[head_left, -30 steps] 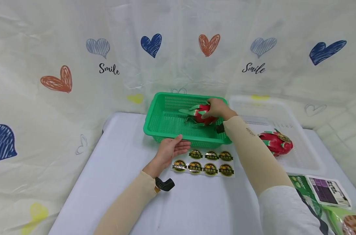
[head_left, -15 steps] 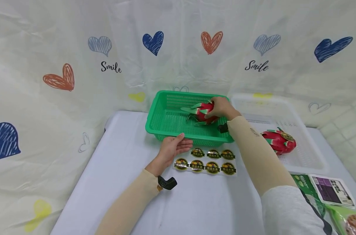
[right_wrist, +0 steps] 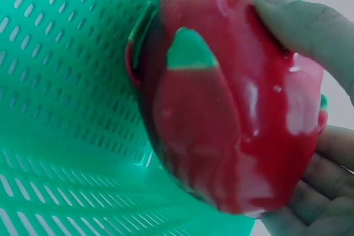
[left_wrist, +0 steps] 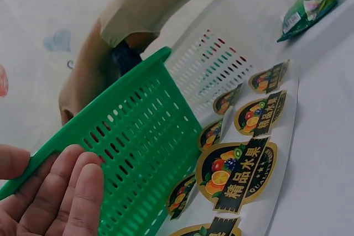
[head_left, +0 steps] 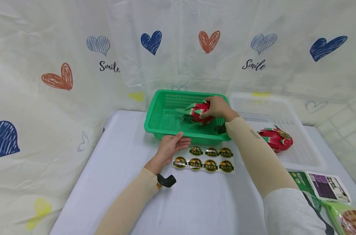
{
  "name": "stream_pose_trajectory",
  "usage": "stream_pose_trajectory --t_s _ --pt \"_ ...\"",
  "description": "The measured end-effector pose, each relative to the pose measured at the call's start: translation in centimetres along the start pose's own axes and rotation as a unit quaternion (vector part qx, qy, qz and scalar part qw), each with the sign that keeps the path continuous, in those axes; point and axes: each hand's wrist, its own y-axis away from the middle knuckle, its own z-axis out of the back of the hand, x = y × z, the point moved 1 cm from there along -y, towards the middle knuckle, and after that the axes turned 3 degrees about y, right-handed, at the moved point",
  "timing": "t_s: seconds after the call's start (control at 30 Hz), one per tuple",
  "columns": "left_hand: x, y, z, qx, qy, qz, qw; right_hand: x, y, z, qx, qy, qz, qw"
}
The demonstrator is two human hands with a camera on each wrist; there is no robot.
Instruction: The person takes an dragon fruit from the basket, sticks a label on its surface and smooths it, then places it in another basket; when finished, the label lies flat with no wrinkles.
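Observation:
My right hand [head_left: 217, 107] grips a red dragon fruit [head_left: 199, 112] with green-tipped scales, inside the right half of a green slotted plastic basket [head_left: 163, 131]. In the right wrist view, the thumb lies over one side of the dragon fruit [right_wrist: 221, 114] and the fingers over the other. My left hand [head_left: 170, 148] holds the basket's front rim, thumb at the top edge and fingers nearly straight along the outer wall [left_wrist: 141, 136]. Just in front of the basket lies a sheet of round black-and-gold fruit stickers [head_left: 202, 164], with one spot in its back row bare.
On the right stands a white slotted basket [head_left: 308, 153] holding another dragon fruit [head_left: 276, 140] that bears a sticker. Several flat food packets [head_left: 329, 187] lie at the front right. A white sheet printed with hearts [head_left: 178, 65] hangs close behind the baskets.
The dragon fruit in my right hand has shifted slightly left within the green basket. My left hand stays at the rim. The whole head view wobbles a little.

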Motion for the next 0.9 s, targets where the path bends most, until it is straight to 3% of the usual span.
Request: stream_pose_trajectory --t_s 0.53,0.9 --pt "0.2 -0.3 -0.2 -0.029 0.025 0.012 0.9992 0.5 5.2 2.7 -0.041 -0.033 0.004 0.9986" --pt "-0.2 -0.1 -0.1 -0.031 0.047 0.015 0.9983 0.8 9.8 4.3 -0.067 -0.069 0.016 0.9952"
